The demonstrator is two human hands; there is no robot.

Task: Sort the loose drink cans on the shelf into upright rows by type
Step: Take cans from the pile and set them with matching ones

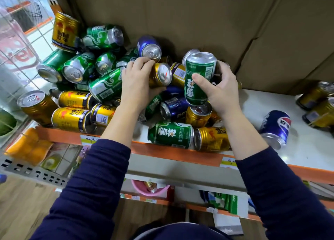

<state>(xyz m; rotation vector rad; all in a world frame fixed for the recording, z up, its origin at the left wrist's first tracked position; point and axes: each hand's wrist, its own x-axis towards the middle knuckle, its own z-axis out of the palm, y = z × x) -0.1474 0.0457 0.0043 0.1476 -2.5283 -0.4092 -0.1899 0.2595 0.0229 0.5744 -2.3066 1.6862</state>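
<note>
A heap of loose green, gold and blue drink cans (106, 84) lies on the white shelf (253, 102). My left hand (136, 84) is closed around a gold can (160, 75) lying on top of the heap. My right hand (222, 89) holds a green can (197, 77) lifted above the pile, bottom end up. A green can (170, 135) and a dented gold can (211, 139) lie at the front edge. One blue can (276, 127) lies alone to the right. Gold cans (318, 106) sit at the far right.
Brown cardboard (198, 19) backs the shelf. A wire mesh panel (23, 46) closes the left side. An orange strip with price labels (173, 154) runs along the front edge. A pink bowl (150, 188) and packets sit on the lower shelf.
</note>
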